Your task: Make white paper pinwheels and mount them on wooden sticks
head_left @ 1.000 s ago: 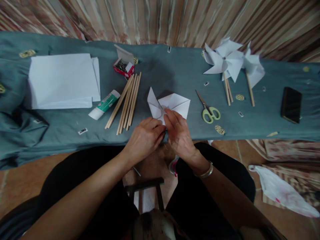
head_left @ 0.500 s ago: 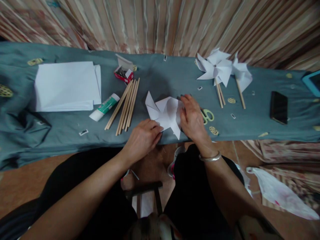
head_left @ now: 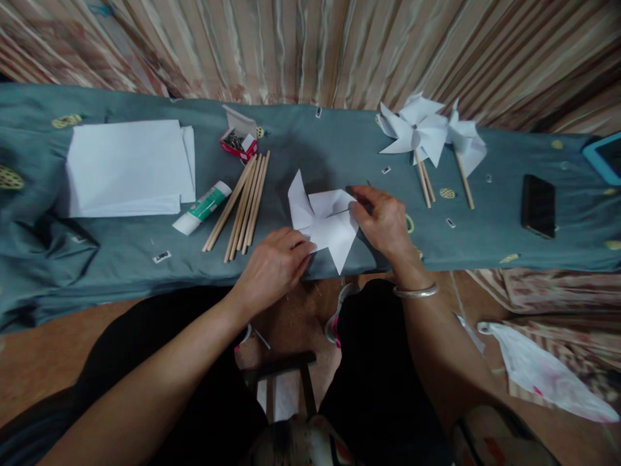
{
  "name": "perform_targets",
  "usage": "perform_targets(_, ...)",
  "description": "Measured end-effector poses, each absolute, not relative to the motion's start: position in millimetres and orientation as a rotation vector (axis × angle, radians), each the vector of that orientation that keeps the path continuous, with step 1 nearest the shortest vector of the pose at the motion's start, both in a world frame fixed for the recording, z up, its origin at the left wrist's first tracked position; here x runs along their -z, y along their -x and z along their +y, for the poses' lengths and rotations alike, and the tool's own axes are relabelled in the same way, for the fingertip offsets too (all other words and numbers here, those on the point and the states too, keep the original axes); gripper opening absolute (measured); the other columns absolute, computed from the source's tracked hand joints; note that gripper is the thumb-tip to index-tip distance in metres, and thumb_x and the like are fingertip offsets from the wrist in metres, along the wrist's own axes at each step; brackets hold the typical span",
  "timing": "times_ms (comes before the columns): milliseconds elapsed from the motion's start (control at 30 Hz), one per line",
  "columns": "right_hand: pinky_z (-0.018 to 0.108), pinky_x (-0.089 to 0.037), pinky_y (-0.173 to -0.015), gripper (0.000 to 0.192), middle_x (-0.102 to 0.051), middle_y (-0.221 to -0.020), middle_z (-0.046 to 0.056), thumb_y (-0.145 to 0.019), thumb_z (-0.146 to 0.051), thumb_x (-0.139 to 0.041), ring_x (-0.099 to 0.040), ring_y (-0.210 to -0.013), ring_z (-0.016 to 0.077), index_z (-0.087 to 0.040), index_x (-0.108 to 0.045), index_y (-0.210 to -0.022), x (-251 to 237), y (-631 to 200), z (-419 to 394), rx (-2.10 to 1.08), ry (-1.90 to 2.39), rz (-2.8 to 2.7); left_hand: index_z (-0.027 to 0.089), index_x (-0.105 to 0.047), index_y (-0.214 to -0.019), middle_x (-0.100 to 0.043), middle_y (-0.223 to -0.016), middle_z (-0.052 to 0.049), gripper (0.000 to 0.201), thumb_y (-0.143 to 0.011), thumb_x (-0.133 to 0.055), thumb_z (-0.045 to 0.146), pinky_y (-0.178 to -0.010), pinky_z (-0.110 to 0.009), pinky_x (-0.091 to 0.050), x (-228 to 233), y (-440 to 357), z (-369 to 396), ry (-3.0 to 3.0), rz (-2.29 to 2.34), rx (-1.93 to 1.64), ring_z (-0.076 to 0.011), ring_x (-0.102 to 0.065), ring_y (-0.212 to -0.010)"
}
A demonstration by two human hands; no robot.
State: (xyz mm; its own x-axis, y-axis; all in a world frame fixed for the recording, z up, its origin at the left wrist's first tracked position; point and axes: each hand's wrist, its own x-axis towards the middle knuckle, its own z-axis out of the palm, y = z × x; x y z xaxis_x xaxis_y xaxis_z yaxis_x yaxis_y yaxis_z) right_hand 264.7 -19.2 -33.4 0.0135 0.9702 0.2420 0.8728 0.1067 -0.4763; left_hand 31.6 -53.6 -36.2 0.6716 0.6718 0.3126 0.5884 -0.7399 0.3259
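Observation:
A white paper pinwheel (head_left: 326, 228) with folded blades lies near the table's front edge, between my two hands. My left hand (head_left: 277, 260) pinches its lower left corner, thumb and fingers pressed together. At the upper right edge of the paper, my right hand (head_left: 382, 219) has thumb and fingertips closed on a blade. Behind my right hand, a pale green scissors handle (head_left: 410, 224) is mostly covered. Left of the pinwheel lie several wooden sticks (head_left: 245, 210).
A glue tube (head_left: 202, 207), a red box of small metal pins (head_left: 239, 142) and stacked white paper (head_left: 125, 168) are on the left. Finished pinwheels on sticks (head_left: 416, 129), a black phone (head_left: 538, 206) and a blue-edged device (head_left: 604, 158) lie right. A curtain (head_left: 310, 52) hangs behind.
The paper pinwheel has turned slightly, its upper left blade standing more upright. My right hand has shifted a little to the right, covering more of the scissors. My left hand has barely moved.

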Motion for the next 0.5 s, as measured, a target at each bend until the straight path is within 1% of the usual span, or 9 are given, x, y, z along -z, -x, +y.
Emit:
perform_targets(100,0.041,-0.054,-0.087,0.032,-0.076,-0.098,0.007,-0.083,-0.023,-0.055,-0.071,-0.09,0.0246,-0.019,-0.072,-0.11,29.0,-270.3,-23.6,-0.306,1.838,-1.802,0.015,-0.068,-0.101,-0.068,-0.098,-0.009,0.018,-0.093,-0.052,0.017,-0.08,-0.037,-0.052,34.7,-29.5,-49.9,-2.708,1.034,-0.65,-0.0223,-0.06,-0.091)
perform_targets(167,0.04,-0.054,-0.084,0.03,-0.077,-0.092,0.006,-0.082,-0.025,-0.058,-0.071,-0.086,0.0242,-0.02,-0.074,-0.106,26.4,-272.8,-28.1,-0.32,1.863,-1.769,0.015,-0.068,-0.102,-0.068,-0.1,-0.01,0.02,-0.093,-0.05,0.016,-0.08,-0.038,-0.052,34.2,-28.6,-46.0,-2.717,1.054,-0.662,-0.0228,-0.06,-0.092)
perform_targets(333,0.037,-0.054,-0.078,0.028,-0.077,-0.084,0.006,-0.081,-0.028,-0.062,-0.072,-0.079,0.0235,-0.019,-0.074,-0.104,23.1,-274.7,-45.0,-0.363,1.917,-1.704,0.014,-0.069,-0.102,-0.069,-0.105,-0.011,0.022,-0.091,-0.05,0.014,-0.084,-0.041,-0.051,32.9,-28.7,-33.6,-2.757,1.124,-0.625,-0.0251,-0.059,-0.097)
perform_targets(500,0.032,-0.052,-0.068,0.028,-0.075,-0.074,0.004,-0.082,-0.03,-0.061,-0.069,-0.068,0.0199,-0.017,-0.072,-0.104,22.4,-271.9,-66.1,-0.504,1.944,-1.645,0.014,-0.071,-0.104,-0.069,-0.109,-0.011,0.025,-0.089,-0.051,0.011,-0.086,-0.043,-0.051,30.9,-29.6,-24.3,-2.747,1.19,-0.596,-0.0266,-0.06,-0.1)
